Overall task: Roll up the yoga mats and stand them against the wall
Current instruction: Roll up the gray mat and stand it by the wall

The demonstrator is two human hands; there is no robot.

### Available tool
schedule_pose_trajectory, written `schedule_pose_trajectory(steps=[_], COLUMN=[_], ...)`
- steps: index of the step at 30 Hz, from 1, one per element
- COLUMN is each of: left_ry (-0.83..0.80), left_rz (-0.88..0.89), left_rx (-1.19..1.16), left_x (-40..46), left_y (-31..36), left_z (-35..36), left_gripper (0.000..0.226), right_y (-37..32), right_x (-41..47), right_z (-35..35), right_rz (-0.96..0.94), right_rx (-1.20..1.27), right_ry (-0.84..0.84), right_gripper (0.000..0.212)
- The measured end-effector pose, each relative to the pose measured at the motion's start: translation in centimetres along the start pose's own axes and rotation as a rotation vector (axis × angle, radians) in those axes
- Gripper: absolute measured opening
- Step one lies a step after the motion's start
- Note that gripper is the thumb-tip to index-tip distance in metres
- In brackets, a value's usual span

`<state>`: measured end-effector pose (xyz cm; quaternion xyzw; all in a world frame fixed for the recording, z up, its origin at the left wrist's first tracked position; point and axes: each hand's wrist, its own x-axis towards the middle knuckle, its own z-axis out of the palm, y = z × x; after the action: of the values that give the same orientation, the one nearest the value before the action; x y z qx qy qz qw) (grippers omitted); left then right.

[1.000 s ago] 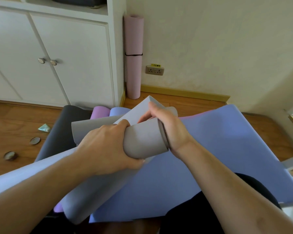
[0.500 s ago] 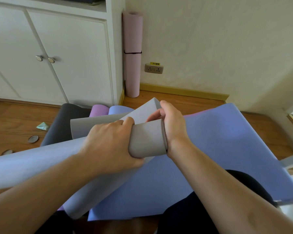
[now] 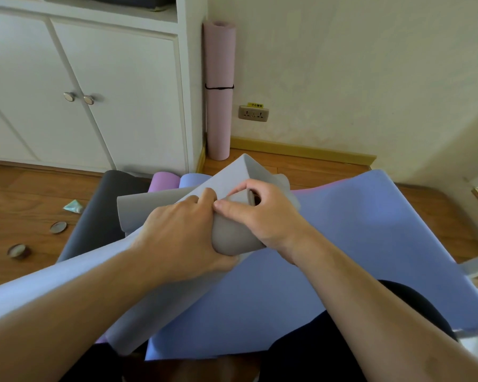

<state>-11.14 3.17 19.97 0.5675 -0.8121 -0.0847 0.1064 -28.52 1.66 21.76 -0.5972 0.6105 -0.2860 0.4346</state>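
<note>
As the right hand (image 3: 262, 216) shifts onto the roll's end, both hands, left hand (image 3: 182, 232) included, grip the half-rolled grey foam yoga mat (image 3: 229, 238), tightening it.

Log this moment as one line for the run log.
step: rolling grey mat | left hand: grips roll | right hand: grips roll end | pink mat: rolled, standing at wall

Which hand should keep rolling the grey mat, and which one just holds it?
Probably the right hand rolls: its fingers curl over the open end of the grey mat, beside the loose flap. The left hand wraps the roll's middle, so its grip is better placed to hold it tight.
</note>
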Motion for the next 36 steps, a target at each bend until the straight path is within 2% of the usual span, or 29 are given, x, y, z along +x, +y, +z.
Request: schedule_pose_trajectory(steps=[2, 5, 8, 13, 19, 24, 28, 32, 36], left_ry=[-0.104, -0.301, -0.254, -0.164, -0.051, -0.015, -0.004, -0.057, -0.243], left_rz=[0.055, 0.1, 0.09, 0.06, 0.025, -0.025, -0.062, -0.043, 0.016], left_rx=[-0.089, -0.293, -0.275, -0.266, -0.223, -0.146, -0.137, -0.128, -0.323], left_x=[0.5, 1.2, 1.5, 1.5, 0.8, 0.4, 0.7, 1.0, 1.3], left_y=[-1.0, -2.3, -2.3, -2.0, -1.2, -0.5, -0.3, -0.5, -1.9], left_z=[-0.9, -2.5, -1.7, -1.3, -1.2, -0.4, -0.7, -1.2, -3.0], left_gripper=[0.079, 0.085, 0.083, 0.076, 0.074, 0.091, 0.086, 0.078, 0.07], right_y=[0.2, 0.2, 0.6, 1.1, 1.0, 1.2, 0.9, 1.2, 0.9], right_x=[0.0, -0.3, -0.3, -0.5, -0.6, -0.5, -0.3, -0.4, -0.8], right_z=[-0.2, -0.4, -0.3, 0.2, 1.8, 2.0, 1.8, 1.8, 1.1], right_rz=[-0.082, -0.18, -0.219, -0.226, -0.253, -0.223, -0.149, -0.105, -0.184], right_rx=[-0.004, -0.03, -0.029, 0.045, 0.091, 0.096, 0.13, 0.057, 0.02], right_ry=[0.062, 0.069, 0.056, 0.063, 0.086, -0.086, 0.022, 0.035, 0.082], right_gripper=[0.032, 0.022, 0.024, 0.052, 0.043, 0.062, 0.052, 0.041, 0.029])
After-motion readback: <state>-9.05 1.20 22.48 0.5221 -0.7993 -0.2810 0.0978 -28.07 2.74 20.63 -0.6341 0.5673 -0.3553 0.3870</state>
